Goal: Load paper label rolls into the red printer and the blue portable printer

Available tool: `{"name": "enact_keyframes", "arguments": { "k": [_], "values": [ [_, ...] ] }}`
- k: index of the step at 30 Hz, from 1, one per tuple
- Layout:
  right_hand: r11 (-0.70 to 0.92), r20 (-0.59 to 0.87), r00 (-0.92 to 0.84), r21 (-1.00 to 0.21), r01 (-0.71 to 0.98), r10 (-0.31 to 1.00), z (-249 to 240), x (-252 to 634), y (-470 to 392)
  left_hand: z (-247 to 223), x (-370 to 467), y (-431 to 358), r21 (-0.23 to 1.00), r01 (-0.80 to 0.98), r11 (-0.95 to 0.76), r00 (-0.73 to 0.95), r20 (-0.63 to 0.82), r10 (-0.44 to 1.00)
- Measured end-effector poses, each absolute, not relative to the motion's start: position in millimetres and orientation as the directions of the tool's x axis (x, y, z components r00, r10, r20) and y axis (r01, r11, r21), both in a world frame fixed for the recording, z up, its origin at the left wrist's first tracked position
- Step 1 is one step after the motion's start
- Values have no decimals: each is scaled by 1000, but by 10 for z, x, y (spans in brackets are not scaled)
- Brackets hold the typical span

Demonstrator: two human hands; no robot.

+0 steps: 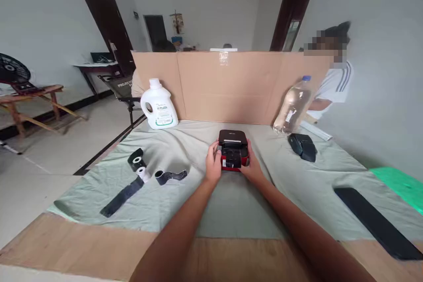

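A small black-and-red printer [233, 163] rests on the cloth in front of me, its black lid [232, 135] tilted up at the back. A dark strip [233, 157] lies across its front opening. My left hand [213, 161] is closed on the printer's left side, thumb at the upper edge. Gripping the opposite side is my right hand [254, 165], its fingers partly hidden behind the casing. To the left lie a dark roll [135, 160], a white-cored roll [143, 174] with a long dark tail, and a smaller dark roll [159, 178] partly unwound.
A cardboard panel [228, 88] stands across the back, with a white detergent jug [160, 108] and a large clear bottle [293, 105] before it. On the right are a black device [302, 146], a long black slab [376, 222] and a person [333, 79] behind the panel.
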State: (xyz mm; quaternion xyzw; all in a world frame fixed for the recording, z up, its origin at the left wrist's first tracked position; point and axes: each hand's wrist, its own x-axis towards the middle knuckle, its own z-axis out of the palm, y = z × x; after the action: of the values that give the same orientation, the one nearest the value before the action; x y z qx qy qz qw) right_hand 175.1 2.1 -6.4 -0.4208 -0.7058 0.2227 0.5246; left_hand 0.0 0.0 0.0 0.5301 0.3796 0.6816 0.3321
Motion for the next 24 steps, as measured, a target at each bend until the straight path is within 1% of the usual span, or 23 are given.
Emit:
{"name": "enact_keyframes", "arguments": {
  "k": [5, 9, 12, 15, 21, 23, 24],
  "values": [
    [492, 500, -80, -789, 369, 862, -52, 1761, -4, 14, -15, -37, 879, -18, -477, -179, 466, 866],
    [479, 480, -84, -814, 329, 873, -8, 1830, 41, 9, -14, -39, 891, 10, -455, -155, 451, 879],
    [444, 457, -39, -837, 321, 889, 118, 1892, 217, 12, -18, -36, 898, 44, -437, -148, 438, 887],
    [377, 408, 15, -857, 350, 913, 346, 1919, 468, 23, -29, -34, 903, 66, -424, -143, 429, 892],
    [206, 283, 99, -858, 471, 954, 749, 1819, 674, 31, -39, -17, 889, 47, -455, -141, 456, 878],
    [173, 267, 78, -793, 584, 961, 817, 1750, 672, 34, -37, -11, 884, 32, -466, -140, 465, 874],
    [180, 258, 14, -713, 678, 966, 849, 1712, 683, 38, -37, -11, 882, 24, -470, -140, 468, 872]
  ]
}}
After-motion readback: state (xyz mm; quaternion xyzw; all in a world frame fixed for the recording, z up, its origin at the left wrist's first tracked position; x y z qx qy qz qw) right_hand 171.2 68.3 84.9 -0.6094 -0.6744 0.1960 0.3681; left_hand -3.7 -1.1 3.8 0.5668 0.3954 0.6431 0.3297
